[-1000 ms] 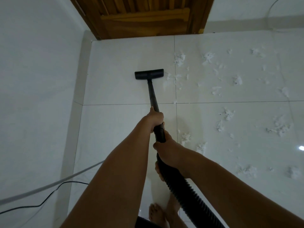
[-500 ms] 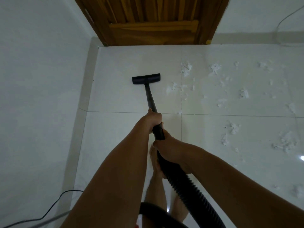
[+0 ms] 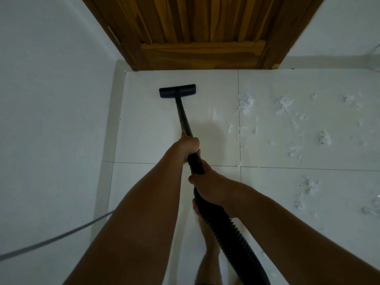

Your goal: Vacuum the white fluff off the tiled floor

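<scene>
I see both hands clenched on the vacuum: left hand (image 3: 188,146) grasping the wand (image 3: 183,117), right hand (image 3: 209,185) the hose (image 3: 230,233). Floor head (image 3: 177,90) rests near the door (image 3: 197,31); white fluff (image 3: 284,103) lies rightward. No legible markings.

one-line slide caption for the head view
Both hands grip the vacuum wand; nozzle near the door, fluff to its right.

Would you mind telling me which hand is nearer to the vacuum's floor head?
Left. The left hand grips the wand just below the floor head. The right hand holds farther back, where the wand meets the ribbed hose.
</scene>
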Demonstrator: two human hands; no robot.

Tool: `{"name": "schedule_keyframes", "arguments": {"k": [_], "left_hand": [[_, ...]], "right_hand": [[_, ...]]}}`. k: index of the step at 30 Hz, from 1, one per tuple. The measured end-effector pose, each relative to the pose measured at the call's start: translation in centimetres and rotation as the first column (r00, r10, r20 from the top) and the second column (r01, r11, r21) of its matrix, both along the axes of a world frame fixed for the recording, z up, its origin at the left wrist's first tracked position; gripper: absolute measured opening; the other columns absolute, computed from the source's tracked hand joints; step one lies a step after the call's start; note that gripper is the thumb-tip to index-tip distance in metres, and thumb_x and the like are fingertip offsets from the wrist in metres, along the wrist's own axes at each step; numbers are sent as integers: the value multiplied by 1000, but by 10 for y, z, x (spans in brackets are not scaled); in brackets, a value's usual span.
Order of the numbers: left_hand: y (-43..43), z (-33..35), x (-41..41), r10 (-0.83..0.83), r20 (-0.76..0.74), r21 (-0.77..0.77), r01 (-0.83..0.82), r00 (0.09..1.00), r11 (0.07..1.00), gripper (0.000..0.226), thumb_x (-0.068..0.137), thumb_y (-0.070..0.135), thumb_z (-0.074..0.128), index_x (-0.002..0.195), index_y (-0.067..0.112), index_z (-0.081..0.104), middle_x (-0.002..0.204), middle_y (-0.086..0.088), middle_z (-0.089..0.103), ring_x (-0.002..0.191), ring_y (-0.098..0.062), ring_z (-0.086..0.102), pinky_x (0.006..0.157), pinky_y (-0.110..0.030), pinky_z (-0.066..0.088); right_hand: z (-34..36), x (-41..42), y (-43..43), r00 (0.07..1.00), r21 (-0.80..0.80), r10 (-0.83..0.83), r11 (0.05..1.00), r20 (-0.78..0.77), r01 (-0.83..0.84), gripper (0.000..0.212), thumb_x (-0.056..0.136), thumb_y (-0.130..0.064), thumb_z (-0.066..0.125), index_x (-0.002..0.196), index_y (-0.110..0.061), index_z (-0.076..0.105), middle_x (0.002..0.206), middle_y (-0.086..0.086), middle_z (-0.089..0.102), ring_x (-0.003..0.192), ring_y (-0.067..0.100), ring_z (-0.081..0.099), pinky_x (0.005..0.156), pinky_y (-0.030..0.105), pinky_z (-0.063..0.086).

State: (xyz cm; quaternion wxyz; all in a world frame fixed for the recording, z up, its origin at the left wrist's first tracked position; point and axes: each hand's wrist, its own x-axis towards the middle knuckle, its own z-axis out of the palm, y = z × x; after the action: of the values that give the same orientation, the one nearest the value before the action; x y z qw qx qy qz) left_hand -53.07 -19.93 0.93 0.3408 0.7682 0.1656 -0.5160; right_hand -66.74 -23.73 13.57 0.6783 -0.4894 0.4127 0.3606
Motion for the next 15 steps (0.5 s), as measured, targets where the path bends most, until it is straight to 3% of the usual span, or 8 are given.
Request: {"name": "schedule_keyframes", "arguments": {"k": [3, 11, 15], "left_hand": [[-3, -6, 27, -2, 8, 1, 2, 1000, 1000, 69, 98, 16, 38, 156, 37, 8, 84, -12, 59, 62, -18, 59, 68, -34, 57], [-8, -22, 64, 13, 22, -18, -13, 1000, 1000, 69, 99, 14, 38, 157, 36, 7, 84, -12, 59, 59, -19, 59, 63, -34, 55], [-7, -25, 58, 19, 23, -14, -19, 1000, 1000, 72, 99, 14, 38, 157, 39, 3, 95, -14, 60, 62, -19, 59, 66, -35, 56]], "right_hand": [[-4, 24, -3, 1000, 15, -4, 1000, -4, 4, 66, 107, -18, 40, 153, -58, 15, 72, 17, 59, 45, 21, 59, 49, 32, 55], [-19, 58, -6, 1000, 2, -6, 1000, -7, 6, 65, 108, -19, 39, 152, -58, 14, 71, 15, 57, 46, 20, 58, 44, 30, 52], [-19, 51, -5, 1000, 12, -11, 1000, -3, 11, 64, 108, -19, 40, 154, -55, 15, 71, 15, 57, 45, 19, 58, 42, 29, 51]]}}
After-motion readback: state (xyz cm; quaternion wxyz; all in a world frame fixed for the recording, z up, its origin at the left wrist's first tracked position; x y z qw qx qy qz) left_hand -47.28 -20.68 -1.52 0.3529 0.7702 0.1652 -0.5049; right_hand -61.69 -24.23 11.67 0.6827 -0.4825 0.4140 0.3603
